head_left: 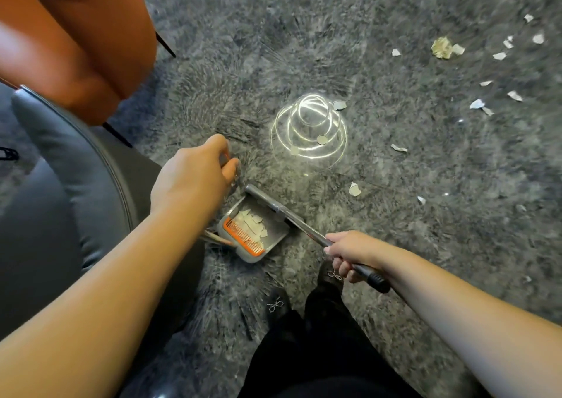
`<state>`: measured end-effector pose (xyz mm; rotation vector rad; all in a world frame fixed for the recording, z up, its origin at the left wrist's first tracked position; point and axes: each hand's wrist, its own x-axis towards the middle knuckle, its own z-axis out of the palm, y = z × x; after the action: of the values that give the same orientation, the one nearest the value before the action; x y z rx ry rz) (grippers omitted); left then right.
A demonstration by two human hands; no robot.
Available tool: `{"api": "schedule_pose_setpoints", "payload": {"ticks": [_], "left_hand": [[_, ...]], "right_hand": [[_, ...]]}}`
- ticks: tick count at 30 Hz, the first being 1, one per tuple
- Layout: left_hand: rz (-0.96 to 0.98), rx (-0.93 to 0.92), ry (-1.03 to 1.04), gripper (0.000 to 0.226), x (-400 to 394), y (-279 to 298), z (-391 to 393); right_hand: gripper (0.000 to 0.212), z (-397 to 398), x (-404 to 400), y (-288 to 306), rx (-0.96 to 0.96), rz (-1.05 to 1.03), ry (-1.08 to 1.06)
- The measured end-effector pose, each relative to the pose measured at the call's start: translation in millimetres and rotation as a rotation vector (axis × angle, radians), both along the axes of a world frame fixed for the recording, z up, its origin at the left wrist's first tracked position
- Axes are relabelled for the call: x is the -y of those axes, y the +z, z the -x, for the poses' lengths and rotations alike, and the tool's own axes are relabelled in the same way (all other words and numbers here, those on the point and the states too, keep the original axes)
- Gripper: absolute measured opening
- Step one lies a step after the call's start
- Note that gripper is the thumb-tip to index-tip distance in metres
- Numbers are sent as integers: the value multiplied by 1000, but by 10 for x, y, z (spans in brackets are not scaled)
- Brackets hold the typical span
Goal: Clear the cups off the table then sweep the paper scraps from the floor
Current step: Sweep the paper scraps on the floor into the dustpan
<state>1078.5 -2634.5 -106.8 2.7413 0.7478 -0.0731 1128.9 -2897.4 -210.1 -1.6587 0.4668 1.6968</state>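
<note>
My left hand (194,181) grips the top of the dustpan's upright handle, seen end-on. Below it on the dark mottled floor sits the grey dustpan (275,235) with an orange comb; several white paper scraps (251,221) lie inside. My right hand (349,253) grips the broom handle (307,230), whose black end sticks out behind the hand. The broom's grey head (264,198) lies at the pan's far edge. Loose paper scraps (354,189) and a crumpled yellowish ball (442,48) are scattered to the right. No cups are in view.
An orange chair (76,38) stands at the upper left, with a grey padded chair (60,169) below it close to my left arm. Bright light rings (308,130) reflect off the floor ahead. My black shoes (276,305) stand just behind the dustpan.
</note>
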Motion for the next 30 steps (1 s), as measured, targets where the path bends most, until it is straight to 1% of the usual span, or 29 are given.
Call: {"api": "schedule_pose_setpoints", "payload": {"ticks": [3,6,9,14,20,27,30], "left_hand": [[14,1,-23,23,62,64,-102],[49,3,-35,24,107,151,-199],[74,-3,-65,22,178,221,-256],[43,13,-225,23,450,252,-405],[38,34,-371,21,808,199,-892],[15,45,-513,20,1353,108,-1532],[-1,14,-556,20,1564,65,-1749]], "right_hand": [[52,-98,129,117,-24,-18,-37],[53,-72,223,221,3,-25,-65],[53,-55,339,288,48,-21,-145],[54,-161,700,345,149,17,-292],[58,-448,1254,305,218,85,-463],[53,-835,1724,116,206,166,-563],[45,-953,1822,80,198,164,-557]]}}
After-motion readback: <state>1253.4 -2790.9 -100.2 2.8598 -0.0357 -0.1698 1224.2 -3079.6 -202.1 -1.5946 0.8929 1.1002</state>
